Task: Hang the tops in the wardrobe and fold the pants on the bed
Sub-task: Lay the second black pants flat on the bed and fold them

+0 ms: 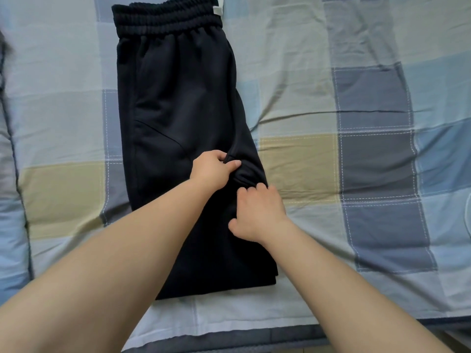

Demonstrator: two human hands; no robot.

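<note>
A pair of black pants point(178, 98) lies lengthwise on the bed point(331, 161), folded in half along its length, with the elastic waistband at the far end and the leg hems near me. My left hand point(212, 171) pinches a bunched fold of the black fabric near the pants' right edge, thumb on top. My right hand point(257, 215) sits just below it with curled fingers gripping the same raised fold at that edge. Both forearms cross the lower part of the pants.
The bed is covered by a checked sheet in blue, grey, beige and pale green, wrinkled to the right of the pants. A white tag point(218, 10) shows at the waistband. The bed's near edge point(229, 337) runs along the bottom.
</note>
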